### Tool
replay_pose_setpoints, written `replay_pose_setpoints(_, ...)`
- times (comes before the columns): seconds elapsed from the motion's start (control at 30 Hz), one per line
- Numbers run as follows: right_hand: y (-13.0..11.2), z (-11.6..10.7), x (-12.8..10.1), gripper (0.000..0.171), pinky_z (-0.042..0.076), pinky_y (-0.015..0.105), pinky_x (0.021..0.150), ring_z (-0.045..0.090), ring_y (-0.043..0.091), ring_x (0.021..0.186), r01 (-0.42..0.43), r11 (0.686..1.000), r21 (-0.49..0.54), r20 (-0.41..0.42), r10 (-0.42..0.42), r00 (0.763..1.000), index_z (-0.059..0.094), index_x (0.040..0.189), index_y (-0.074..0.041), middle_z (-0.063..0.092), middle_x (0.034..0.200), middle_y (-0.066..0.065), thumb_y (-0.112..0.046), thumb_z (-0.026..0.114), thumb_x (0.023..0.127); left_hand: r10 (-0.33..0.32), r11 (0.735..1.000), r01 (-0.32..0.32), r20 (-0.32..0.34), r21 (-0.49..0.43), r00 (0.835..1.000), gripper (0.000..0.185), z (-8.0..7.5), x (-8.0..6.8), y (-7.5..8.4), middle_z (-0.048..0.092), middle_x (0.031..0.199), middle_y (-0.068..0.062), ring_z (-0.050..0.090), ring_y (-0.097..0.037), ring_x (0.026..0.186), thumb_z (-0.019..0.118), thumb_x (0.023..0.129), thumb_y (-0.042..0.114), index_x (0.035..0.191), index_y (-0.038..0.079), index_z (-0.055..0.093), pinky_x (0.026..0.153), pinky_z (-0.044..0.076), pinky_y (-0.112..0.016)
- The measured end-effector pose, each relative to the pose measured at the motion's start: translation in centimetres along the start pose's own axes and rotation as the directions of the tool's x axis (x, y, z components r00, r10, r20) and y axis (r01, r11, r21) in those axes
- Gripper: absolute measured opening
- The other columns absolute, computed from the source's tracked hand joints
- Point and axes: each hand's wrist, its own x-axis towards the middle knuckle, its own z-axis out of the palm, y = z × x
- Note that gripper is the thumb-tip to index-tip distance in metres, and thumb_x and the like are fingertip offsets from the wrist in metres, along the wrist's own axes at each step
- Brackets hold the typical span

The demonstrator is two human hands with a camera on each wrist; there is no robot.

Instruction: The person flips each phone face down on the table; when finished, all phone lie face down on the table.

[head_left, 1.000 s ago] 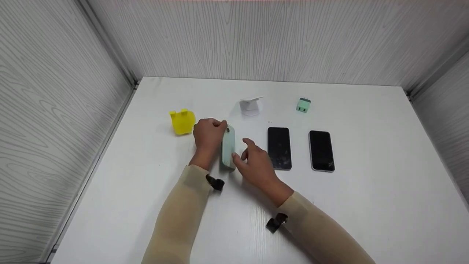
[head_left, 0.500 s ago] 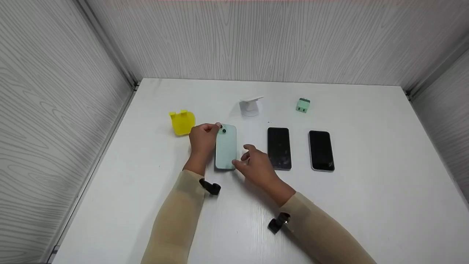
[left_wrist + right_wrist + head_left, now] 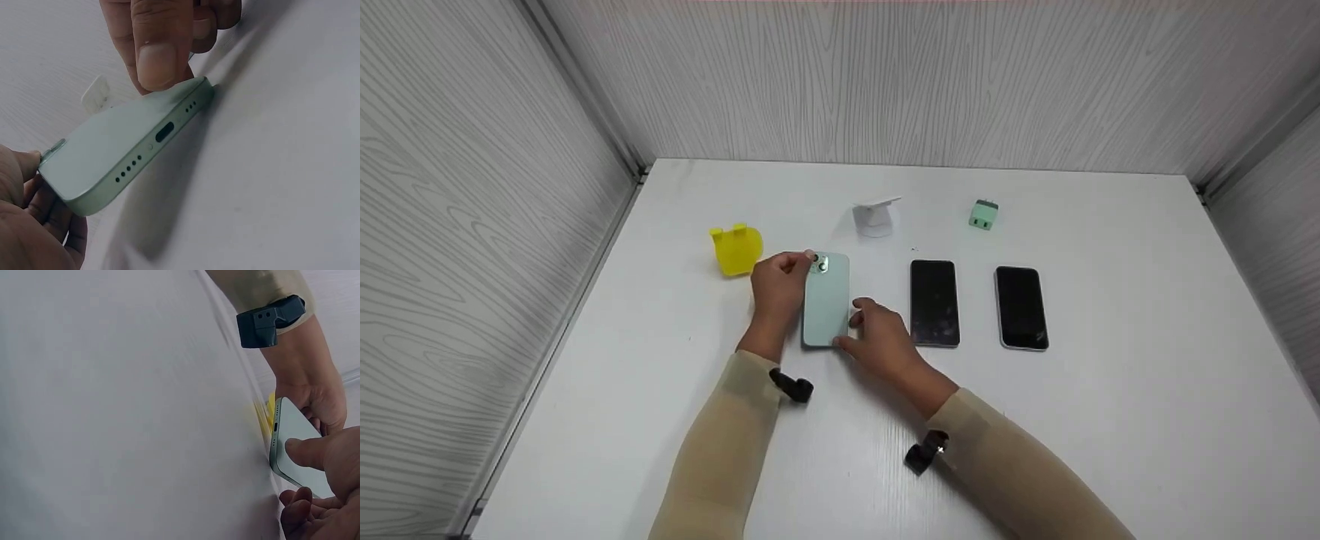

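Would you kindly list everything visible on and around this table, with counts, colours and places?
Green phone: 1, pale green, back side up, left of the two dark phones, held between both hands.
Dark phones: 2, black screens up, side by side right of the green phone.
Yellow stand: 1, yellow, far left of the row.
White stand: 1, white, behind the phones, centre.
Charger plug: 1, pale green, behind the dark phones.
Table: 1, white, walled by grey wood-grain panels.
Wrist cameras: 2, black, one on each wrist.
Left hand: grip on the green phone's left edge.
Right hand: grip on its near right corner.
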Motion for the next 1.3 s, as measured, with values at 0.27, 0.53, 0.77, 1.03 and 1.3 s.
replay_pose_setpoints(0.27, -0.1, 0.6, 0.1, 0.058, 0.055, 0.04, 0.089, 0.066, 0.023, 0.095, 0.026, 0.999, 0.03, 0.02, -0.026, 0.999, 0.06, 0.142, 0.005, 0.077, 0.11, 0.012, -0.013, 0.085, 0.094, -0.101, 0.986, 0.105, 0.036, -0.132, 0.994, 0.032, -0.2, 0.1, -0.5, 0.079, 0.123, -0.009, 0.067, -0.02, 0.109, 0.071, 0.108, 0.034, 0.117, 0.006, 0.082, 0.102, 0.056, -0.035)
replay_pose_setpoints(0.53, -0.2, 0.6, 0.1, 0.041, 0.049, 0.035, 0.078, 0.059, 0.019, 0.085, 0.03, 0.998, 0.052, 0.008, -0.031, 1.0, 0.065, 0.125, 0.002, 0.071, 0.1, 0.007, -0.012, 0.086, 0.092, -0.123, 0.98, 0.13, 0.057, -0.152, 0.991, 0.034, -0.3, 0.2, -0.8, 0.079, 0.125, -0.008, 0.068, -0.02, 0.112, 0.071, 0.108, 0.037, 0.119, 0.006, 0.081, 0.107, 0.056, -0.037)
replay_pose_setpoints(0.77, -0.2, 0.6, -0.1, 0.039, 0.05, 0.036, 0.079, 0.059, 0.02, 0.086, 0.046, 0.998, 0.033, -0.014, -0.046, 0.999, 0.065, 0.121, 0.002, 0.07, 0.099, 0.008, -0.012, 0.087, 0.092, -0.127, 0.981, 0.137, 0.074, -0.14, 0.989, 0.035, -0.4, 0.1, -0.7, 0.078, 0.128, -0.006, 0.067, -0.021, 0.115, 0.069, 0.109, 0.038, 0.119, 0.008, 0.081, 0.11, 0.055, -0.037)
replay_pose_setpoints(1.03, 0.1, 0.8, 0.1, 0.039, 0.051, 0.036, 0.079, 0.061, 0.021, 0.087, 0.055, 0.998, 0.039, -0.019, -0.054, 0.998, 0.065, 0.12, 0.003, 0.072, 0.099, 0.01, -0.009, 0.087, 0.09, -0.092, 0.993, 0.096, 0.066, -0.074, 0.994, 0.033, -0.5, 0.1, -0.9, 0.079, 0.124, -0.005, 0.067, -0.021, 0.115, 0.068, 0.109, 0.038, 0.12, 0.01, 0.082, 0.111, 0.055, -0.038)
replay_pose_setpoints(1.3, -0.1, 1.1, 0.0, 0.04, 0.056, 0.039, 0.085, 0.066, 0.022, 0.093, 0.035, 0.999, 0.017, -0.007, -0.034, 0.999, 0.067, 0.123, 0.002, 0.074, 0.105, 0.011, -0.012, 0.087, 0.092, 0.071, 0.994, -0.083, 0.15, 0.073, 0.986, 0.035, -1.5, 0.4, -1.4, 0.079, 0.13, -0.008, 0.069, -0.023, 0.121, 0.071, 0.108, 0.022, 0.141, 0.013, 0.075, 0.111, 0.055, -0.04)
